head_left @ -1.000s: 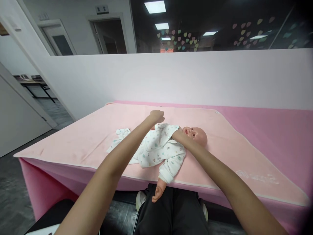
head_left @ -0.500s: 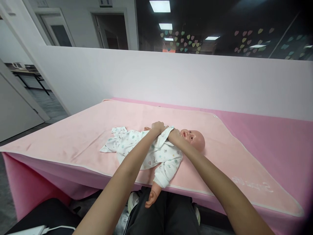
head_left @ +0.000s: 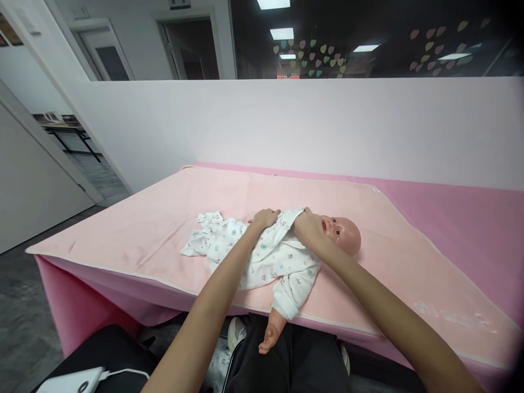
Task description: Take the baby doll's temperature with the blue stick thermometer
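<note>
A baby doll [head_left: 347, 236] lies on its back, head to the right, on a pink blanket [head_left: 155, 207]. It wears a white printed baby romper [head_left: 262, 267]; one sleeve covers the near arm, whose bare hand hangs past the blanket's edge. My right hand [head_left: 309, 226] is closed on the romper's front flap near the doll's neck and holds it raised. Over the far side of the doll's chest, my left hand [head_left: 267, 218] rests with bent fingers on the cloth; its fingertips are partly hidden. The doll's far arm is mostly out of sight.
A white wall [head_left: 286, 125] with a dark window above runs behind the table. Pink cloth [head_left: 458, 229] extends to the right. Below the front edge are my legs, and a white device with a cable [head_left: 73, 380] lies at lower left.
The view has shifted, so the doll appears farther right. My right hand has drawn the romper flap up and away from my left hand, and the gap between my hands is wider.
</note>
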Tool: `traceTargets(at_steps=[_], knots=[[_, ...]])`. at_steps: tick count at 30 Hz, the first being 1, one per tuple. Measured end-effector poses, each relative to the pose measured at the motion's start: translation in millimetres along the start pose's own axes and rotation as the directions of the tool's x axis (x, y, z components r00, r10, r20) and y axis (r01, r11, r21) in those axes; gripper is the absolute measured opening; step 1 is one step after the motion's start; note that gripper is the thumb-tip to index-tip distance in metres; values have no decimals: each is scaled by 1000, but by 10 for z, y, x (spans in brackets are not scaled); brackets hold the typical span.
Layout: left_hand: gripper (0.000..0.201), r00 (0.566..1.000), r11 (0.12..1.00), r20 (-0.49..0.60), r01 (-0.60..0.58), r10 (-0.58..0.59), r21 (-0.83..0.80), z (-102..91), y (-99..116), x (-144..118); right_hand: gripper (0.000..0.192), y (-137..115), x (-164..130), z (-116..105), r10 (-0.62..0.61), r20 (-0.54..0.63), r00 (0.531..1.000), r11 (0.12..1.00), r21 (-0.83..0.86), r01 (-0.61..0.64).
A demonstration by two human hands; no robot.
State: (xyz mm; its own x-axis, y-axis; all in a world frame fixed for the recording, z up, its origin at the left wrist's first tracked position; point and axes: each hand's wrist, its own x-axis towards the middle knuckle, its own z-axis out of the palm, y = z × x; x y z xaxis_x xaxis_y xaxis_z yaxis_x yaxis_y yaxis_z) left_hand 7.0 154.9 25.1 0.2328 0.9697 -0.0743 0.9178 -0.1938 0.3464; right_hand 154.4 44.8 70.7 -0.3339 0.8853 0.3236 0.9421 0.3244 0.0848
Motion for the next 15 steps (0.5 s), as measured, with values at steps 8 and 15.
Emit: traceTargets(at_steps=[8, 15], knots=[[64, 1000, 999, 13, -23, 23, -45, -18, 8, -50, 52, 12, -159, -73, -33, -188, 982, 992, 112, 55], [65, 999, 996, -2, -49, 49, -74, -26, -22, -85, 27, -74, -388, 101, -241, -179, 954, 963, 81, 258]])
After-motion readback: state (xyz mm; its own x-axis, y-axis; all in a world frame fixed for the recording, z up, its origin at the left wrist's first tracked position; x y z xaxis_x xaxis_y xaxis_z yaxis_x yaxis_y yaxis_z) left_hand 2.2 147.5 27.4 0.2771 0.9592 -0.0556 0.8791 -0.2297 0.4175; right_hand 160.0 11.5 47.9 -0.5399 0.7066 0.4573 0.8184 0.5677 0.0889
